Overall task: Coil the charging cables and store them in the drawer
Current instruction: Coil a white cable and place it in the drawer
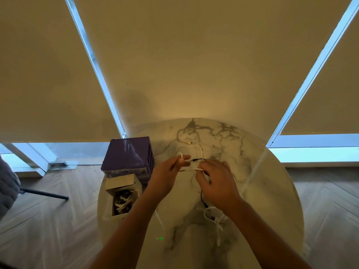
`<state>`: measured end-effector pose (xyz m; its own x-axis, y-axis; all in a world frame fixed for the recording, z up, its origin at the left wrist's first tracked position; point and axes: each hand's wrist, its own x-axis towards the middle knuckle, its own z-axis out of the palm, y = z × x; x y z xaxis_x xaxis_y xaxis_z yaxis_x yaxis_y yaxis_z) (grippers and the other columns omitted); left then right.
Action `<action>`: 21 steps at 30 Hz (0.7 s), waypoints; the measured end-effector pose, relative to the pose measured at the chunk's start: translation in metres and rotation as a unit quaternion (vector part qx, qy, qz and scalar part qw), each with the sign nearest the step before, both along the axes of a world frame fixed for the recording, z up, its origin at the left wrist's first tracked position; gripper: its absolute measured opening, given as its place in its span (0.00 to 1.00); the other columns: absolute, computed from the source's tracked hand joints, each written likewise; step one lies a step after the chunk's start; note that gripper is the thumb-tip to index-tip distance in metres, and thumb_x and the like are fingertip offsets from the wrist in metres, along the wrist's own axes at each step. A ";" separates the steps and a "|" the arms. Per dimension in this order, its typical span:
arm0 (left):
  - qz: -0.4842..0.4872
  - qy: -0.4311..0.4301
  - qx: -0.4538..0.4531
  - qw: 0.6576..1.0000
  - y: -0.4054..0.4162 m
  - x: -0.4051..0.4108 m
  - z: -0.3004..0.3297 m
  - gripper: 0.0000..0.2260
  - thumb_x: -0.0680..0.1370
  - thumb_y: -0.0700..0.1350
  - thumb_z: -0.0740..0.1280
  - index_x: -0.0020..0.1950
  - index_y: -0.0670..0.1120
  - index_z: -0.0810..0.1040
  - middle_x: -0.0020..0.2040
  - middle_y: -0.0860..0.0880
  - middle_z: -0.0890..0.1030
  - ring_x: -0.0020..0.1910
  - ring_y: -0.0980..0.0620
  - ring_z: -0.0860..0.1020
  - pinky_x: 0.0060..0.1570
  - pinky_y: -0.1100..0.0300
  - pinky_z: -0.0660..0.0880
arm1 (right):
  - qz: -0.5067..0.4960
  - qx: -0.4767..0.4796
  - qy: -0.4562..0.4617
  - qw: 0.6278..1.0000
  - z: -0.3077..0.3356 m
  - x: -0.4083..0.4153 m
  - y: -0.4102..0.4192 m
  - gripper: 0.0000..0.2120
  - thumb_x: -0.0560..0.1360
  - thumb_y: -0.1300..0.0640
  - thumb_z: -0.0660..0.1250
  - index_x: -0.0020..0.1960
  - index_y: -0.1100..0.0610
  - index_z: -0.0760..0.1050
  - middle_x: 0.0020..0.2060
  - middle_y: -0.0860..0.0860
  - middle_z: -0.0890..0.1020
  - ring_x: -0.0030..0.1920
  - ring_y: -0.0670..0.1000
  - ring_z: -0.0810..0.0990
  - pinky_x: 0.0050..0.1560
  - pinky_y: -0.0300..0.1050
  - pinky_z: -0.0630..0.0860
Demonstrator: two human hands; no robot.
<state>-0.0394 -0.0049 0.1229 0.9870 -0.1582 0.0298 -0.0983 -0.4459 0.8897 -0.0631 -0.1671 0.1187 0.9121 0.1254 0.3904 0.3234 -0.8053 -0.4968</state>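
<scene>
A white charging cable (200,150) runs in a loop across the round marble table (268,181). My left hand (167,171) pinches one small loop of it near the fingertips. My right hand (215,179) grips another part of the same cable, fingers curled over it. A thin black cable (203,199) trails from under my right hand toward me. Another white cable (215,220) lies bunched near the table's front right. A thin pale cable (187,135) lies coiled at the far side. The purple drawer unit (128,154) stands at the left, its open drawer (123,199) holding several coiled cables.
Beige roller blinds (194,65) cover the windows behind the table. A dark chair leg (44,194) and grey cushion (7,187) sit on the wooden floor at the left. The table's edge curves close on both sides.
</scene>
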 end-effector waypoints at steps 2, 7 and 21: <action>-0.009 0.001 0.011 1.000 -0.003 0.000 -0.004 0.12 0.82 0.52 0.56 0.57 0.55 0.79 0.43 0.60 0.82 0.47 0.70 0.77 0.49 0.76 0.70 | 0.017 -0.005 0.015 1.000 0.005 0.002 0.001 0.12 0.73 0.47 0.50 0.39 0.49 0.69 0.34 0.42 0.71 0.39 0.44 0.69 0.46 0.42 0.60; -0.022 0.061 -0.044 0.997 -0.008 -0.002 -0.004 0.15 0.83 0.48 0.54 0.44 0.51 0.79 0.32 0.51 0.76 0.34 0.58 0.74 0.41 0.68 0.70 | 0.010 -0.005 0.004 1.000 0.013 0.006 -0.003 0.18 0.75 0.44 0.48 0.43 0.47 0.75 0.36 0.41 0.73 0.42 0.45 0.71 0.47 0.43 0.60; -0.102 0.100 -0.251 0.957 -0.007 -0.013 0.025 0.21 0.82 0.55 0.53 0.32 0.47 0.67 0.26 0.50 0.69 0.27 0.54 0.65 0.36 0.61 0.66 | -0.002 0.050 0.028 0.998 -0.005 0.015 -0.010 0.18 0.80 0.47 0.52 0.61 0.47 0.77 0.48 0.46 0.80 0.50 0.49 0.77 0.51 0.42 0.71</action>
<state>-0.0523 -0.0118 0.1482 0.9308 -0.3639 -0.0336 0.0572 0.0542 0.9969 -0.0476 -0.1769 0.1133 0.9336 0.0840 0.3483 0.2889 -0.7516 -0.5929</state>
